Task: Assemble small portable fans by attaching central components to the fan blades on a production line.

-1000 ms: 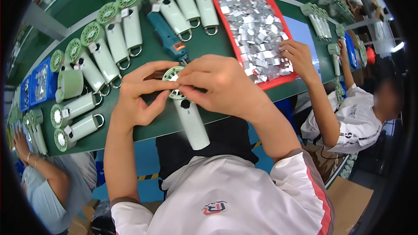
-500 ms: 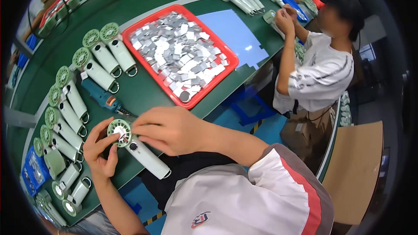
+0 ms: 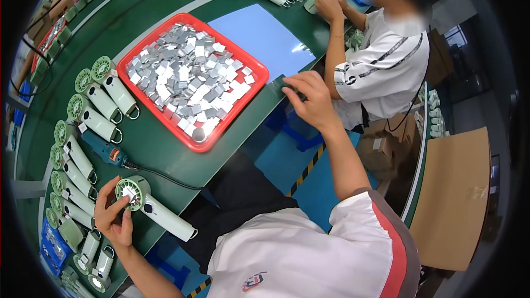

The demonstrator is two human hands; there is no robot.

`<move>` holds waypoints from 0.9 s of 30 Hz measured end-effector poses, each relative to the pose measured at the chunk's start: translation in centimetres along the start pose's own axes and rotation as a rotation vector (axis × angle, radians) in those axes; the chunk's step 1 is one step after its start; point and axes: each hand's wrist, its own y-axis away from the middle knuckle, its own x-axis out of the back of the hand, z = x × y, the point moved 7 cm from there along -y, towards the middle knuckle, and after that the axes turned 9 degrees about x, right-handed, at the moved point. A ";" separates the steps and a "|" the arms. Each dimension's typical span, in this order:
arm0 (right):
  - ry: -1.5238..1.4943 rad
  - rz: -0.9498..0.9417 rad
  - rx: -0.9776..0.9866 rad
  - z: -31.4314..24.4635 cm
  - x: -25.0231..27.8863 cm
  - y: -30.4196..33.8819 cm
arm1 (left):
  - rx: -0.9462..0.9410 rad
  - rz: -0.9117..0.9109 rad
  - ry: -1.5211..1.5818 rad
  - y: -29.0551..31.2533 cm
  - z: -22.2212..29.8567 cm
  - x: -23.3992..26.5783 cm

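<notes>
I see the handheld fan (image 3: 149, 205) lying flat near the front edge of the green bench (image 3: 165, 154), round head toward my left, handle running down-right to the edge. My left hand (image 3: 112, 218) pinches the fan head's rim, fingertips on its centre. Rows of like fans (image 3: 83, 160) crowd just left; a screwdriver (image 3: 105, 152) lies just behind. My right hand (image 3: 309, 99), fingers loosely curled and holding nothing, hovers at the bench edge beside the red tray (image 3: 259, 85) of silver pieces.

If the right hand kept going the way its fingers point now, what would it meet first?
Probably the near rim of the red tray of small silvery pieces. The right hand points left across the green table edge; depth is unclear.
</notes>
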 end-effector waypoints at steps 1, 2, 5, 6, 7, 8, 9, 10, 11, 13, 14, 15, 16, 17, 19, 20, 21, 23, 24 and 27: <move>-0.042 -0.035 0.026 -0.4 -0.7 -0.4 | -0.007 -0.005 -0.013 0.1 -0.1 0.1; -0.085 -0.069 0.053 -0.7 -1.3 -0.6 | -0.007 -0.012 -0.015 0.2 -0.2 0.0; -0.077 -0.121 0.086 -1.5 -2.3 -0.6 | -0.039 -0.018 0.014 0.3 -0.1 0.0; -0.057 -0.154 0.105 -1.9 -2.5 -0.4 | -0.045 -0.023 0.013 0.4 0.0 0.1; -0.035 -0.156 0.115 -2.0 -2.6 -0.1 | -0.051 -0.026 0.012 0.4 0.1 0.0; -0.039 -0.158 0.113 -2.0 -2.6 0.2 | -0.047 -0.028 0.010 0.4 0.1 0.0; -0.014 -0.137 0.129 -2.2 -2.5 0.4 | -0.052 -0.029 0.008 0.2 0.2 0.0; 0.010 -0.116 0.142 -2.4 -2.4 0.7 | -0.056 -0.032 0.006 0.2 0.3 0.0; 0.006 -0.119 0.138 -2.4 -2.3 0.8 | -0.051 -0.036 0.004 0.3 0.4 0.0; 0.001 -0.129 0.140 -2.5 -2.2 0.9 | -0.056 -0.040 -0.007 0.4 0.4 0.0; 0.000 -0.131 0.138 -2.6 -2.0 0.9 | -0.053 -0.041 -0.007 0.4 0.4 0.0; -0.009 -0.137 0.132 -2.7 -1.8 1.0 | -0.058 -0.038 0.000 0.4 0.4 0.0; -0.017 -0.143 0.128 -2.7 -1.6 1.1 | -0.063 -0.033 0.006 0.4 0.4 -0.1; -0.018 -0.145 0.129 -2.6 -1.5 1.2 | -0.061 -0.032 0.007 0.4 0.4 0.0; -0.066 -0.144 0.127 -2.5 -1.3 1.4 | -0.055 -0.047 0.007 0.5 0.2 0.0; -0.065 -0.147 0.129 -2.4 -1.0 1.4 | -0.053 -0.045 0.010 0.5 0.1 0.2; -0.108 -0.157 0.124 -2.1 -0.7 1.4 | -0.056 -0.062 0.014 0.6 -0.1 0.3; -0.120 -0.147 0.130 -1.3 0.0 1.1 | -0.055 -0.077 0.018 0.8 -0.2 0.2; -0.088 -0.128 0.142 -0.5 0.5 0.6 | -0.048 -0.055 0.036 0.8 -0.3 0.3; -0.020 -0.272 0.092 2.1 0.7 0.3 | -0.033 -0.022 0.064 1.0 -0.5 0.6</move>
